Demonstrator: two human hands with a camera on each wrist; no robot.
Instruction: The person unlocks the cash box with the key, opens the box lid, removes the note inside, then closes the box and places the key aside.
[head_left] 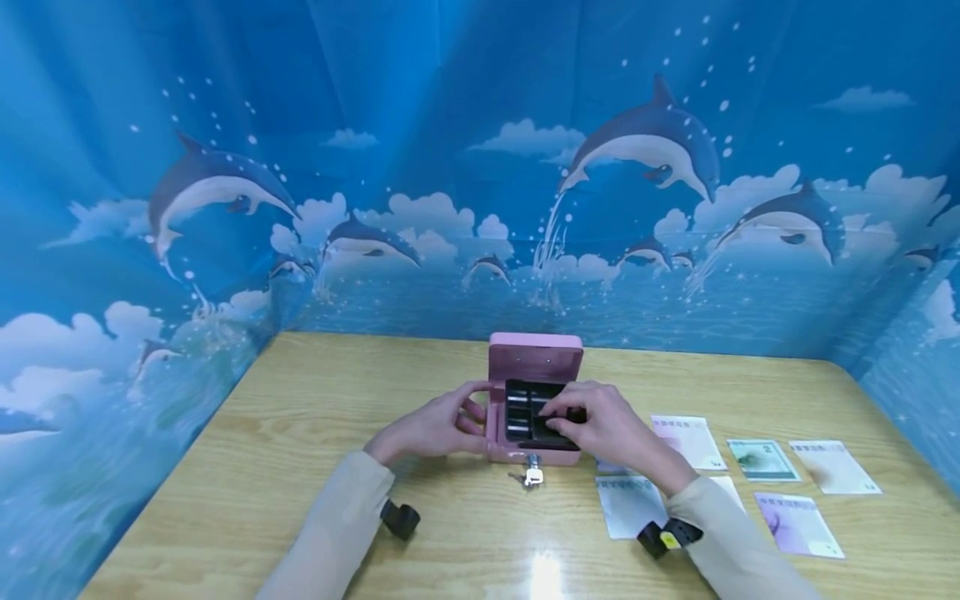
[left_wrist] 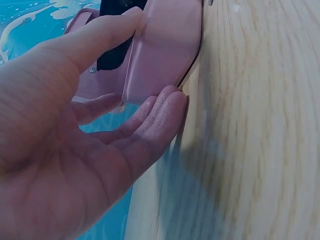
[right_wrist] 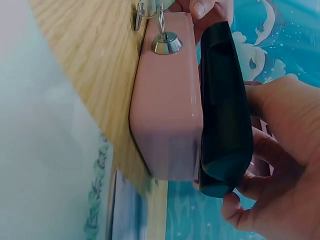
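A pink cash box (head_left: 551, 457) stands on the table with its lid (head_left: 535, 360) raised. My left hand (head_left: 438, 425) holds the box at its left side. In the left wrist view the thumb (left_wrist: 107, 35) lies at the rim and the other fingers curl at the side wall's corner. My right hand (head_left: 611, 425) grips a black compartment tray (right_wrist: 225, 105) at its right part. The tray sits tilted over the box, and the right wrist view shows it raised above the rim. Keys (head_left: 533, 476) hang from the front lock (right_wrist: 166, 43).
Right of the box, several banknote-like paper slips lie on the wooden table (head_left: 300, 400), among them a green one (head_left: 763, 460) and a purple one (head_left: 799, 525). Some lie under my right forearm. A blue dolphin-print cloth (head_left: 450, 167) hangs behind the table.
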